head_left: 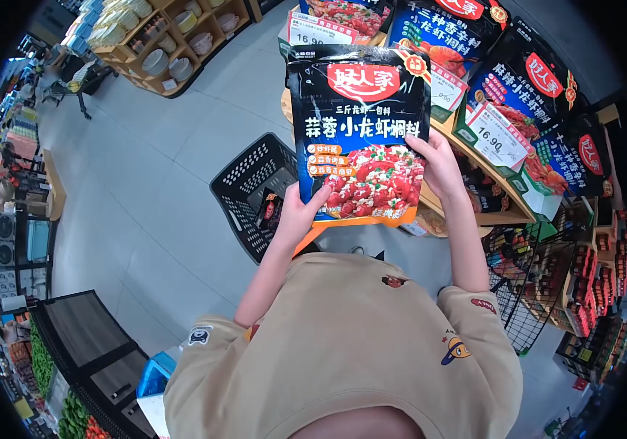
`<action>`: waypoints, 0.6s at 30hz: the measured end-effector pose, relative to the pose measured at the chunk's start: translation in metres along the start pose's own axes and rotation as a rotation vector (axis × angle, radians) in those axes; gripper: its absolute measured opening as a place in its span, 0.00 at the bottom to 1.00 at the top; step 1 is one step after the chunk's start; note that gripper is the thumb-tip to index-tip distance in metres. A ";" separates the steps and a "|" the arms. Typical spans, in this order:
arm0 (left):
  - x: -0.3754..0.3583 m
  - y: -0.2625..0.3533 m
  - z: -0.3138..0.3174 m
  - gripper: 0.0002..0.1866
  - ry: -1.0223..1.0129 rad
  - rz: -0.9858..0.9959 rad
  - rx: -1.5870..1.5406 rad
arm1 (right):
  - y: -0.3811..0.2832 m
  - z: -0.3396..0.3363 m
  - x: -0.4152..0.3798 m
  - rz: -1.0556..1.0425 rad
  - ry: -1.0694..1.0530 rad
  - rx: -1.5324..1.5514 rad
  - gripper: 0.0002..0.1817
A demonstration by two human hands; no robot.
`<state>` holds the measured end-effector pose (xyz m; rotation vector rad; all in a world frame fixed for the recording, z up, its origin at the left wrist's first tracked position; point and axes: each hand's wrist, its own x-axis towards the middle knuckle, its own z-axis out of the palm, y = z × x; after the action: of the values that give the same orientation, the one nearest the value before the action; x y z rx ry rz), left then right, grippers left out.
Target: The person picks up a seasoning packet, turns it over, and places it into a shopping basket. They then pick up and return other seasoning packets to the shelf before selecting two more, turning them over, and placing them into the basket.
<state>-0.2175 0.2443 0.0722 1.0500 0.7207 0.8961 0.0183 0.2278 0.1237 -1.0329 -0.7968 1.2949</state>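
A black and blue crayfish seasoning packet (361, 124) with a red logo and a picture of crayfish is held upright in front of me. My left hand (300, 214) grips its lower left edge, thumb across the front. On the opposite edge, my right hand (436, 162) pinches the packet with its thumb on the front; its other fingers are hidden behind. Below and to the left of the packet stands a black shopping basket (234, 192), partly covered by my left arm, with a dark packet (269, 208) inside.
A wooden display shelf (515, 212) with similar seasoning packets (522, 80) and price tags (498, 137) curves along the right. A black wire rack (522, 293) stands beside it. Bowls fill a wooden shelf (145, 62) at the upper left. Produce bins (72, 410) are at the lower left.
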 end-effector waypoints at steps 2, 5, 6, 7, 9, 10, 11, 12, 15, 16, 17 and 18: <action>-0.004 0.001 0.005 0.10 0.019 0.003 -0.032 | 0.005 -0.002 -0.008 0.085 -0.074 0.080 0.18; -0.006 0.002 0.006 0.11 0.071 0.026 -0.040 | 0.021 0.006 -0.025 0.196 -0.067 -0.006 0.25; -0.006 0.003 0.004 0.11 0.073 0.024 -0.040 | 0.027 0.010 -0.028 0.174 -0.089 -0.025 0.27; -0.006 0.005 0.003 0.11 0.066 0.018 -0.022 | 0.029 0.015 -0.033 0.187 -0.095 0.004 0.28; -0.005 0.004 0.000 0.11 0.062 -0.002 -0.003 | 0.031 0.017 -0.038 0.203 -0.098 0.039 0.28; -0.006 0.004 0.000 0.11 0.062 -0.007 -0.001 | 0.038 0.015 -0.038 0.172 -0.108 0.036 0.28; -0.007 0.004 0.001 0.11 0.063 -0.003 -0.015 | 0.041 0.013 -0.038 0.141 -0.117 0.034 0.28; -0.008 0.003 0.002 0.11 0.063 0.001 -0.029 | 0.042 0.013 -0.039 0.143 -0.113 0.038 0.28; -0.009 0.001 0.004 0.11 0.053 0.003 -0.006 | 0.044 0.011 -0.043 0.129 -0.102 0.032 0.27; -0.009 0.000 0.004 0.11 0.051 0.000 -0.007 | 0.046 0.011 -0.044 0.109 -0.081 0.037 0.26; -0.009 -0.001 0.002 0.13 0.038 -0.016 0.008 | 0.047 0.011 -0.045 0.089 -0.062 0.041 0.25; -0.010 -0.002 0.001 0.15 0.026 -0.032 0.023 | 0.049 0.011 -0.047 0.091 -0.060 0.042 0.25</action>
<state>-0.2211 0.2352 0.0716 1.0458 0.7691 0.8773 -0.0161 0.1823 0.0864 -1.0109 -0.7723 1.4204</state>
